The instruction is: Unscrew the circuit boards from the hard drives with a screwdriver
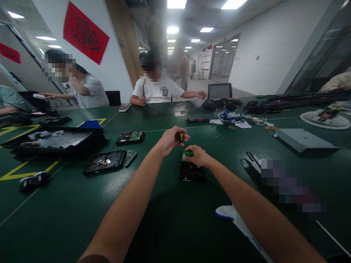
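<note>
Black drive point(192, 175): it is placed on the green table point(164, 223), in front of the person and beneath the two hands.
Green board point(184, 157): it is seen at the far part of this drive; because it is partly covered by the fingers, it cannot be told whether it is loose or fastened.
Left hand point(170, 140): a screwdriver point(180, 136) with yellow on its handle is gripped in it, above the far end of the drive.
Right hand point(199, 156): its fingers are closed on the green board; it is kept near the left hand, but apart from it.
Left-side drive point(104, 163): its separation seems done, since a loose board point(130, 158) is laid just beside it.
Farther drive point(123, 137): a green board is seen on it, so separation is judged not yet done there.
</note>
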Action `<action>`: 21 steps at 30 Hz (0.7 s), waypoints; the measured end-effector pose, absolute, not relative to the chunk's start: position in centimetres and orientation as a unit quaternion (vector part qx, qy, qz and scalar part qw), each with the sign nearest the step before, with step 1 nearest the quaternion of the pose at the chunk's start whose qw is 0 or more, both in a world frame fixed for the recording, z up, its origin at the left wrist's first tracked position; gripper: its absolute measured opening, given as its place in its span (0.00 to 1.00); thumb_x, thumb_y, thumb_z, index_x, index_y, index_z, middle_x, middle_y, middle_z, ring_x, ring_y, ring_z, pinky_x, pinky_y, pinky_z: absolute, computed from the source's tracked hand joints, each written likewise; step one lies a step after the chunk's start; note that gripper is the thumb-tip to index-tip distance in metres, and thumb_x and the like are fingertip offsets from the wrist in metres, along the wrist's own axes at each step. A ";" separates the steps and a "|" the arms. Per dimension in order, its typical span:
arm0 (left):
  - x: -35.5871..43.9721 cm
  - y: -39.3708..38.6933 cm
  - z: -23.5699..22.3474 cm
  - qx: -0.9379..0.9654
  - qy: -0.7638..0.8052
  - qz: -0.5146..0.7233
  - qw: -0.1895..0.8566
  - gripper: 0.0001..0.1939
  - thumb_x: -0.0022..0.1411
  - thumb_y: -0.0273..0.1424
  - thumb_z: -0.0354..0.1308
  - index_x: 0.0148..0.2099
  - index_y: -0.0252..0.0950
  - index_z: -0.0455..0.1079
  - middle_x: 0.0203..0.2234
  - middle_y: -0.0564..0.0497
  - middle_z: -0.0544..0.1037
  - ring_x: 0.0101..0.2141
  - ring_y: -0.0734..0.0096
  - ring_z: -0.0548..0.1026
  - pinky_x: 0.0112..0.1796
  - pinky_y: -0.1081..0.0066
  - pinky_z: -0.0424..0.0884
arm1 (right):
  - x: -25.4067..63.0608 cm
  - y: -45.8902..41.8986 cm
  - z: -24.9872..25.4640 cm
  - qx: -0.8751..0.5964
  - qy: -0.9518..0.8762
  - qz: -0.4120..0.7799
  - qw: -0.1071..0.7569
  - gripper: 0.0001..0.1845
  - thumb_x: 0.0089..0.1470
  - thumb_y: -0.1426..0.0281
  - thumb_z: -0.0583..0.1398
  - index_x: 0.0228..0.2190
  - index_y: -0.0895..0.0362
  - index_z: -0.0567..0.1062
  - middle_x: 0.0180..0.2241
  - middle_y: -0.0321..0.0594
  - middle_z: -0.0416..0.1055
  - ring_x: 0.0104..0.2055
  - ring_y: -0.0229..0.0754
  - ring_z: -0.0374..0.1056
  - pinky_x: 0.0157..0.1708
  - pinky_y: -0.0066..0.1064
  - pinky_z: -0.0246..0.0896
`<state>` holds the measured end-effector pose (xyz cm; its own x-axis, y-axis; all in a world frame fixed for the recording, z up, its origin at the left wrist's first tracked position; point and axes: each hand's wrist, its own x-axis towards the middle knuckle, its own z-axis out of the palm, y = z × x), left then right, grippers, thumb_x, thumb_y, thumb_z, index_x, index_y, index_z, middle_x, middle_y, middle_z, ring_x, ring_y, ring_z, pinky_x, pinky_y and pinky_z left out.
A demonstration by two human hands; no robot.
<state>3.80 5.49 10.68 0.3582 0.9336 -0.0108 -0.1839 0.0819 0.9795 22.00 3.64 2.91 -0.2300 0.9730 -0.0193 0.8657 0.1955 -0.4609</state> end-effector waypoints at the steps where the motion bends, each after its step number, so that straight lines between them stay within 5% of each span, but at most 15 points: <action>1: 3.9 5.5 10.6 0.505 0.355 0.444 0.649 0.12 0.63 0.36 0.56 0.41 0.33 0.74 0.36 0.40 0.83 0.35 0.64 0.79 0.29 0.71 0.73 | 22.0 3.6 2.9 -0.605 -0.760 0.190 0.142 0.23 0.54 0.53 0.68 0.50 0.47 0.78 0.53 0.42 0.75 0.56 0.55 0.70 0.52 0.44 0.64; 10: 3.9 5.3 10.8 0.576 0.374 0.449 0.572 0.11 0.61 0.34 0.57 0.37 0.32 0.78 0.34 0.43 0.79 0.36 0.66 0.76 0.30 0.71 0.75 | 22.1 3.5 2.8 -0.601 -0.761 0.193 0.150 0.23 0.53 0.53 0.68 0.49 0.47 0.78 0.52 0.41 0.76 0.55 0.54 0.71 0.50 0.41 0.65; 16: 4.5 5.2 10.3 0.525 0.350 0.461 0.624 0.12 0.64 0.36 0.58 0.44 0.34 0.73 0.33 0.41 0.81 0.35 0.61 0.79 0.31 0.67 0.77 | 22.1 3.5 2.9 -0.602 -0.760 0.191 0.155 0.23 0.53 0.53 0.68 0.49 0.47 0.78 0.52 0.41 0.75 0.54 0.54 0.71 0.50 0.42 0.65; 21: 4.3 5.5 10.2 0.525 0.348 0.476 0.614 0.11 0.62 0.36 0.58 0.37 0.33 0.74 0.32 0.43 0.79 0.35 0.63 0.78 0.30 0.68 0.77 | 22.0 3.4 3.0 -0.601 -0.761 0.193 0.151 0.23 0.54 0.53 0.68 0.50 0.47 0.78 0.52 0.41 0.75 0.54 0.53 0.70 0.50 0.42 0.65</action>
